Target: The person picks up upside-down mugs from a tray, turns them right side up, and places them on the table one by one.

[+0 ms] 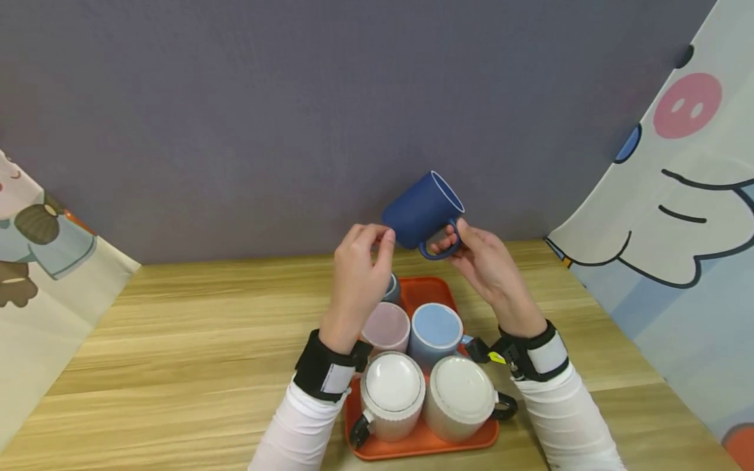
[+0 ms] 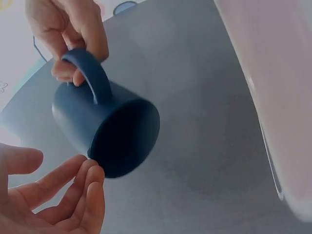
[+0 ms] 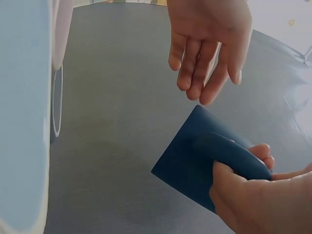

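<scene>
We observe the right hand grasping the navy mug by its handle, fingers hooked through the loop. The left hand is relaxed and grasps nothing; its fingertips are just beside the mug's base end, and we cannot confirm contact.

Caution: we judge this one-sided hold to be the main hazard. If the right hand's fingers loosen, the navy mug could pivot about its handle or slip, since the left hand does not clasp it. A fall could chip it or the mugs below. Lowering either forearm could also knock the light blue mug or the pink mug, because the wrist straps sit close to them.

Position: we locate the navy mug in the air between the hands, tilted, its mouth pointing upward toward the counter's right side. In the head view it appears beyond the far edge of the red tray. At the tray's near corners we find the white mug on the left and the cream mug on the right. The counter extends beyond the tray, its far edge meeting a grey panel.
</scene>
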Tool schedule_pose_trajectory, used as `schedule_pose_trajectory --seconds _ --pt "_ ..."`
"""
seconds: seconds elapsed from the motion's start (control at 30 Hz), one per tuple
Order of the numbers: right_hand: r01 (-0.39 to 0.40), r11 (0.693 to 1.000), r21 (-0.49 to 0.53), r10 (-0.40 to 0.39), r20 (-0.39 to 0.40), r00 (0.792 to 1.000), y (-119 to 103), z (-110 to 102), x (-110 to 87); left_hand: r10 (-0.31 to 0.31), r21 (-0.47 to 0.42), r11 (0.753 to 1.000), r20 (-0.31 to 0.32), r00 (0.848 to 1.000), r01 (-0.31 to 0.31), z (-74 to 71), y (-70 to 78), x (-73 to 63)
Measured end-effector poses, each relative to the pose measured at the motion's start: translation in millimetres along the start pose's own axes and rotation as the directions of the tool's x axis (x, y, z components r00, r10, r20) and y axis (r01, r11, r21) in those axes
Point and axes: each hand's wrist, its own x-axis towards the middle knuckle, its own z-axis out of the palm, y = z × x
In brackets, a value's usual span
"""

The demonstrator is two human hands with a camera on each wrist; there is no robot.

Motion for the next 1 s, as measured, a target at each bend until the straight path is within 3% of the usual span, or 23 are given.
schedule_pose_trajectory --seconds 0.27,0.63,0.83,1.0 --pt "0.023 0.997 0.079 -0.022 -0.009 1.000 -3 5 1.6 -0.024 -0.020 1.000 0.007 1.000 0.024 1.6 6.7 1.3" --pt "0.048 0.982 0.181 -0.051 0.009 0.999 -5 12 4.4 -0.100 -0.035 0.994 0.085 0.991 0.103 0.8 17.7 4.6" --pt "0.078 0.971 0.224 -0.085 0.023 0.996 -7 17 4.0 -0.163 -0.023 0.985 0.175 0.971 0.170 4.9 21.3 3.9" --pt "0.058 0.964 0.258 -0.071 0.041 0.997 -5 21 1.6 -0.228 0.006 0.972 0.258 0.939 0.234 9.6 22.3 2.3"
